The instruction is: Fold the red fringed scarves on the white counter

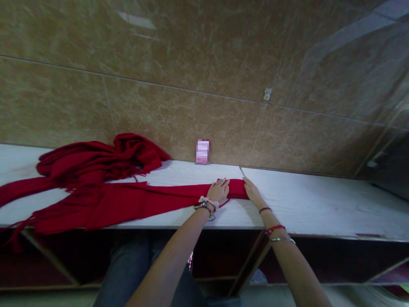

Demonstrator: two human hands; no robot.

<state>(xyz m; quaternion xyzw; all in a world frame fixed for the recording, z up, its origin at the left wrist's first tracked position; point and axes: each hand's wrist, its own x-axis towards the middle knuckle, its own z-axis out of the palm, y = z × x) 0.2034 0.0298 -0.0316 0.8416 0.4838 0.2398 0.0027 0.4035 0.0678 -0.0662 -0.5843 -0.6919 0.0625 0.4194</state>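
A long red scarf (121,202) lies stretched along the white countertop, its fringed left end hanging over the front edge. Toward the right it narrows into a flat folded band. My left hand (219,190) rests palm down on that band with the fingers spread. At the band's right end, my right hand (253,192) grips the folded edge, its fingertips partly hidden by the cloth. Behind the scarf on the left, a second heap of red cloth (102,160) is bunched up near the wall.
A small phone-like object (202,152) with a blurred pink front leans upright against the brown marbled wall (179,115). The white countertop (319,200) runs on to the right, with a seam near my right hand. Below it are dark open shelf compartments (220,251).
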